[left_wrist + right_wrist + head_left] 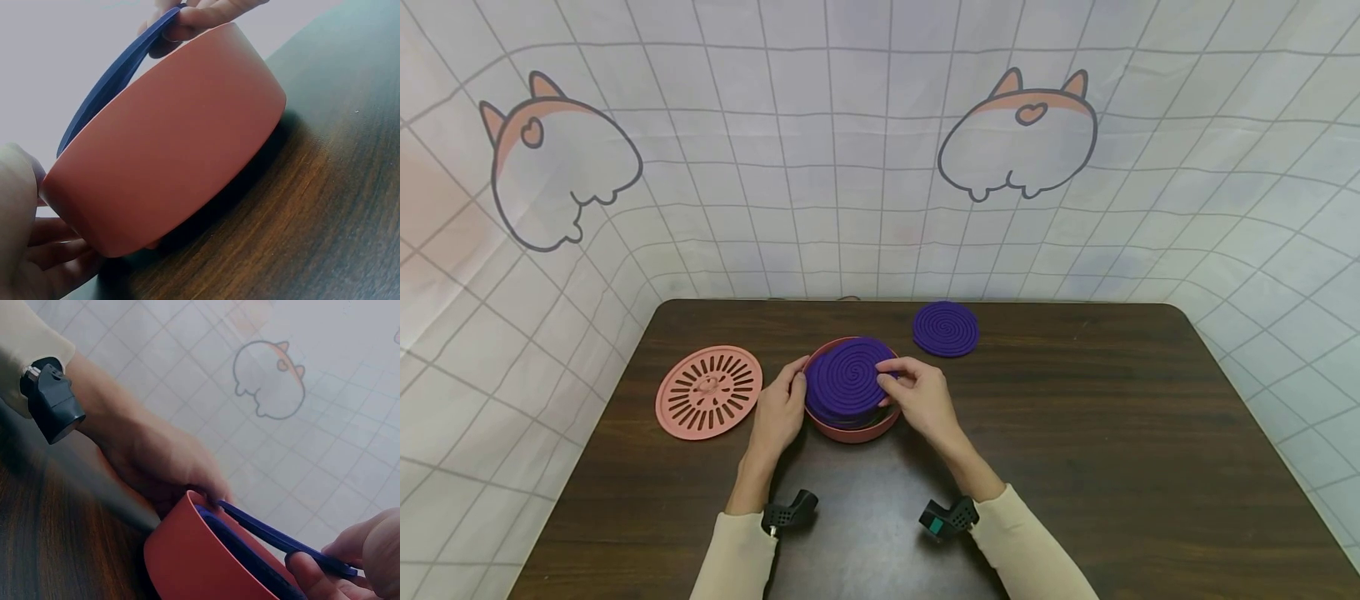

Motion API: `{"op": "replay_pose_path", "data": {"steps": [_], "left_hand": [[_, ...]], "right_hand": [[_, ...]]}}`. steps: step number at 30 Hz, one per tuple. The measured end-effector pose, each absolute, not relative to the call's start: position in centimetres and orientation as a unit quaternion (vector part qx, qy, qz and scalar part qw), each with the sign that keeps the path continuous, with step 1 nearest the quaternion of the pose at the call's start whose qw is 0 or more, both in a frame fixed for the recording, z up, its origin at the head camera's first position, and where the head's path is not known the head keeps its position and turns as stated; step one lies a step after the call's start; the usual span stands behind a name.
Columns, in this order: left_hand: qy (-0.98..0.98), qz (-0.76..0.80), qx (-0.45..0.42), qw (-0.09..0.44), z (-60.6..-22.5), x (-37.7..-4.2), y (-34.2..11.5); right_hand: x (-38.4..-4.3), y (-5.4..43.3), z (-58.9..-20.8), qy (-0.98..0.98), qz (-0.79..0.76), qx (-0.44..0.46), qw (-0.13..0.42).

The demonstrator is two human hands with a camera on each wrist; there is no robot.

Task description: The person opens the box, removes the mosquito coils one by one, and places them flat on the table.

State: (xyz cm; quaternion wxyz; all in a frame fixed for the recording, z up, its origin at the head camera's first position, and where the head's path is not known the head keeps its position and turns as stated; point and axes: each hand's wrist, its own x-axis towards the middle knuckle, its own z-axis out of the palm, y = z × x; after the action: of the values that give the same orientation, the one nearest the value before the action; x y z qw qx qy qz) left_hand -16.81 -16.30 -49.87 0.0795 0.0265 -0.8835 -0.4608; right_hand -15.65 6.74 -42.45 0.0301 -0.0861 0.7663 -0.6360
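A round pink container (853, 435) stands on the table with purple mosquito coils inside. My left hand (781, 412) grips its left side, thumb at the rim and fingers round the outer wall. On the other side, my right hand (922, 398) pinches the right edge of the top mosquito coil (850, 375) between thumb and fingers. The right wrist view shows this coil (275, 536) tilted, its right-hand edge raised off another coil (240, 547) lying in the container. Its far edge stays by the rim near my left hand (169, 462).
To the left lies a pink slotted lid (709, 392), flat on the dark wooden table (1075, 433). A separate purple mosquito coil (946, 329) rests behind the container, to the right. A white gridded curtain (880, 167) hangs along the table's back edge.
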Motion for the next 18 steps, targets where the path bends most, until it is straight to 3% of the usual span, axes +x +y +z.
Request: {"op": "replay_pose_path", "data": {"steps": [18], "left_hand": [[-0.884,-0.459,0.027,0.082,-49.76,-16.81,-16.23]], "right_hand": [[-15.98,7.06,-42.59,0.755,-0.651,-0.072,0.022]]}}
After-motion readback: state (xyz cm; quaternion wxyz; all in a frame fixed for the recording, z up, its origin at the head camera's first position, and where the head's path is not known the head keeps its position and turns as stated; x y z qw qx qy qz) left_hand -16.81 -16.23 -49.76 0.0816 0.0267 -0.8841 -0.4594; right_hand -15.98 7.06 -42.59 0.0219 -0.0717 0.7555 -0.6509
